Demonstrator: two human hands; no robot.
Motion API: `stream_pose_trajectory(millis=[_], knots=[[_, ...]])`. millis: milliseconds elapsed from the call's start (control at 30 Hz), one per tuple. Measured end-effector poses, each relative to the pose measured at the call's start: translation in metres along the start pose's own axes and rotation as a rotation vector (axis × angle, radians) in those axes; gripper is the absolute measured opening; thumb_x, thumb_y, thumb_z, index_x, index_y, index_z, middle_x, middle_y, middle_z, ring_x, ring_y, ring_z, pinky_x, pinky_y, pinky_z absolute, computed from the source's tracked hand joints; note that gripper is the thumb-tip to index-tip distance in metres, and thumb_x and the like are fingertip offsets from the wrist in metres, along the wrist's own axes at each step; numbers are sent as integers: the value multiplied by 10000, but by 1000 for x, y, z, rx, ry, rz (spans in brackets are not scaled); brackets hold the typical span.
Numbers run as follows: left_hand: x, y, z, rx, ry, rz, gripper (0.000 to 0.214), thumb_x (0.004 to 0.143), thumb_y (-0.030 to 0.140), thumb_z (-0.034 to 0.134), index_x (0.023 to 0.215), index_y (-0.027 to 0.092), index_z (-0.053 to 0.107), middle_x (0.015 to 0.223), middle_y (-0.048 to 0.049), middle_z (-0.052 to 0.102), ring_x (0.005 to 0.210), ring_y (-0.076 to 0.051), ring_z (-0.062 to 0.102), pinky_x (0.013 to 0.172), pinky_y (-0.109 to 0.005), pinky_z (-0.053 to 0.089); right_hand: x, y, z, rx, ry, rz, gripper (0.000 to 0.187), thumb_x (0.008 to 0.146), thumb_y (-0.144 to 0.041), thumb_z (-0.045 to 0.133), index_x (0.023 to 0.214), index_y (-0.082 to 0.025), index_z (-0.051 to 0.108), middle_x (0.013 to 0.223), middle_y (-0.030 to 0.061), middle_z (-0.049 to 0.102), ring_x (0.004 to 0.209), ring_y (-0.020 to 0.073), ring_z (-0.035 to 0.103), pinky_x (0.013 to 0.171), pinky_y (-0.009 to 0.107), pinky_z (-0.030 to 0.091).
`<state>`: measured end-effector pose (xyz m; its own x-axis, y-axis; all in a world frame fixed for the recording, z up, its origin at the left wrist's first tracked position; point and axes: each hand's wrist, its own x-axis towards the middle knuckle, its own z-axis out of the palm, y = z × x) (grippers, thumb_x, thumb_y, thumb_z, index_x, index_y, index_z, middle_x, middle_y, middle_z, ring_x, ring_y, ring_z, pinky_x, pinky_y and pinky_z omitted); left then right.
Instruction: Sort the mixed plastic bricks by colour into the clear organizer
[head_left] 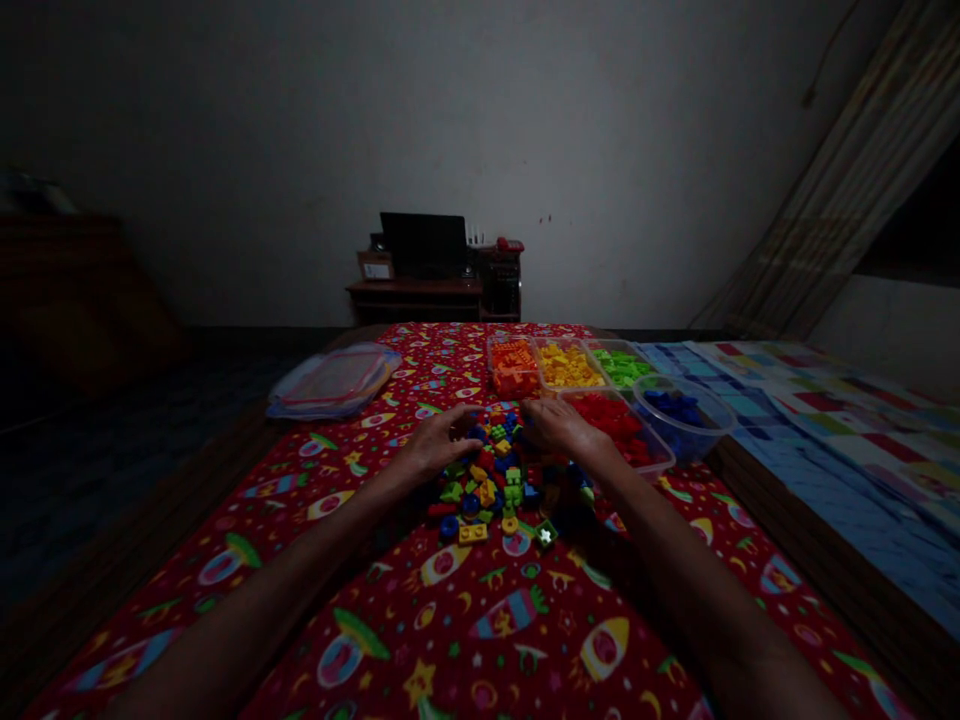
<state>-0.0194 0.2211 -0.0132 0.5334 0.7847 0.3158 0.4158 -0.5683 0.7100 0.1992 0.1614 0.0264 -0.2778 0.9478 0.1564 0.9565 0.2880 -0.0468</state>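
A mixed pile of toy building blocks [512, 485] in yellow, green, blue and red lies on the red patterned cloth [517, 620]. My left hand [441, 440] is at the pile's far left edge, its thumb and forefinger curved apart with a gap between them. Over the far right of the pile, my right hand [559, 425] has its fingers bent together and pointing down; whatever they hold is hidden. Beside it stands a clear box of red blocks [611, 428]. Near me, a yellow block [472, 534] and a green block [546, 535] lie at the pile's edge.
Behind are clear boxes of orange blocks [515, 367], yellow blocks [568, 367] and green blocks [621, 368]. A round tub [716, 420] at right contains blue blocks. Stacked lids [334, 380] lie at left. A bed [810, 430] adjoins the table's right; a monitor [424, 243] stands far back.
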Motion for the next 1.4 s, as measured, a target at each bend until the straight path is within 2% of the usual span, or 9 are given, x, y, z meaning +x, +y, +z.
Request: stream_pose_trajectory(millis=[200, 400, 567, 767, 867, 1000, 1100, 1233, 1400], knots=[[1, -5, -1, 36, -11, 33, 516, 688, 297, 623, 1196, 216, 585, 1037, -52, 699, 910, -235, 664, 813, -377, 544, 13, 7, 22, -6, -56, -63, 283, 848, -96, 451, 1098, -103, 586, 1099, 151, 615, 1007, 200, 559, 860, 286, 394], [1, -11, -1, -28, 5, 28, 547, 713, 322, 597, 1241, 191, 542, 1038, -64, 702, 889, -229, 676, 802, -384, 552, 20, 4, 10, 40, -60, -17, 273, 858, -104, 399, 984, -133, 639, 963, 127, 659, 859, 185, 594, 738, 269, 404], [1, -5, -2, 17, 7, 25, 507, 703, 348, 613, 1185, 195, 576, 1031, -62, 706, 897, -241, 676, 798, -383, 551, 17, -3, 1, -5, -156, -62, 241, 816, -84, 444, 917, -92, 662, 899, 151, 673, 836, 197, 619, 689, 253, 391], [0, 5, -4, 8, 70, 25, 465, 751, 456, 597, 1135, 194, 598, 879, -38, 714, 814, -230, 673, 744, -349, 534, 14, -7, -5, 162, 27, -149, 270, 866, -136, 479, 1104, -118, 604, 995, 129, 661, 884, 182, 599, 719, 248, 401], [1, 10, 0, -143, 59, -49, 564, 744, 481, 593, 1192, 142, 545, 753, -23, 685, 692, -200, 658, 636, -306, 523, 14, -15, -4, 341, 38, -294, 311, 895, -192, 496, 1197, -156, 557, 1014, 103, 659, 869, 165, 601, 701, 238, 398], [-1, 17, 5, -249, -4, -79, 596, 771, 493, 558, 1241, 131, 496, 671, 3, 648, 617, -175, 638, 569, -275, 500, 14, -22, -3, 357, 63, -367, 277, 904, -198, 491, 1165, -139, 565, 912, 85, 663, 754, 144, 580, 646, 231, 365], [-5, 22, 5, -86, 14, 3, 486, 844, 467, 482, 1212, 154, 536, 762, -34, 686, 708, -197, 660, 643, -306, 520, 11, -10, -14, 282, 151, -265, 227, 920, -228, 459, 1067, -125, 599, 850, 77, 651, 699, 134, 546, 621, 228, 343], [-11, 29, 5, 183, 41, 183, 351, 887, 404, 463, 1113, 179, 607, 1006, -79, 694, 923, -225, 649, 816, -347, 515, 3, 33, -41, 137, 278, 3, 230, 900, -238, 467, 1030, -127, 620, 860, 87, 654, 726, 151, 550, 632, 234, 351], [-25, 53, 21, 291, -134, 543, 345, 941, 328, 423, 1226, 176, 544, 1254, -104, 589, 1195, -209, 515, 1013, -352, 421, -20, 97, -62, -48, 359, 397, 245, 855, -216, 491, 1017, -154, 664, 962, 117, 678, 862, 197, 605, 728, 254, 406]])
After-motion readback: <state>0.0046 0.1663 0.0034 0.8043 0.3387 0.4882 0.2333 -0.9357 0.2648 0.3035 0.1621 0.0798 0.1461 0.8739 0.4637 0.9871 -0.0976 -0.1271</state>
